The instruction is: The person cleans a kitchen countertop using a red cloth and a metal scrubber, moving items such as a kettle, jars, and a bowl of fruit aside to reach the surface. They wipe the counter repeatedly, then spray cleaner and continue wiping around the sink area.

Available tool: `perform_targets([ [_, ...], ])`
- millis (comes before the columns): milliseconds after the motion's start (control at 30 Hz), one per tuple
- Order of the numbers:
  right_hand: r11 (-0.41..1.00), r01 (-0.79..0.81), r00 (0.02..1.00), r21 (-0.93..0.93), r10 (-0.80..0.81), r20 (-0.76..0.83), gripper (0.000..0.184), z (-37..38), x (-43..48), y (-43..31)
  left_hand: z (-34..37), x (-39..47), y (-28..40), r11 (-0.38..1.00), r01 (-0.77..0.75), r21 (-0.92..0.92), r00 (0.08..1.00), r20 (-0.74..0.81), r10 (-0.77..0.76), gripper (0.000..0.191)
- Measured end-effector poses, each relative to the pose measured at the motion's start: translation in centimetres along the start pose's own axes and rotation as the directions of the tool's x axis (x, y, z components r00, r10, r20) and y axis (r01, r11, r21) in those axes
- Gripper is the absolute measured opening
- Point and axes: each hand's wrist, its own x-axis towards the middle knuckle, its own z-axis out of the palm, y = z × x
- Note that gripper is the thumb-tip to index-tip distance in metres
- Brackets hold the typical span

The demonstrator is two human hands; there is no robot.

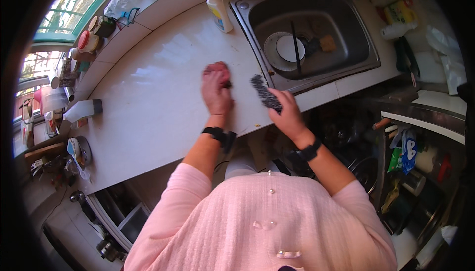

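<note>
On the white tiled counter [159, 96], my left hand [214, 96] presses down over a crumpled reddish cloth [222, 65]. Part of the cloth is hidden under the fingers. My right hand [288, 112] grips a dark brush-like scrubber [264, 91] by its near end, close to the sink's left edge. Motion blurs its black and grey surface, so its exact kind is unclear. Small yellowish crumbs [257, 125] lie by the counter's front edge, between my wrists. Both wrists wear black bands.
The steel sink [356, 22] holds nested white bowls [274, 54], a dark stick and a brown sponge [327, 43]. A white squeeze bottle [220, 16] stands left of it. Jars [88, 42] line the window ledge. A plastic bottle [83, 110] lies at the counter's left end.
</note>
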Motion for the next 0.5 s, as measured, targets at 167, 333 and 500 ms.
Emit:
perform_targets([
  [167, 0.994, -0.096, 0.989, -0.05, 0.089, -0.121, 0.051, -6.4, -3.8, -0.1, 8.2, -0.6, 11.5, 0.913, 0.037, -0.406, 0.998, -0.037, -0.057, 0.042],
  [333, 0.981, -0.182, 0.97, -0.072, 0.167, -0.179, 0.051, -10.0, -5.7, -0.5, 8.3, 4.1, 15.1, 0.087, 0.424, -0.901, 0.856, 0.368, -0.363, 0.05],
  [500, 0.973, -0.228, 0.957, -0.036, 0.218, -0.19, 0.052, -10.5, -6.4, 0.4, 4.4, 9.6, 5.0, 0.553, 0.419, -0.72, 0.883, 0.18, -0.433, 0.057],
])
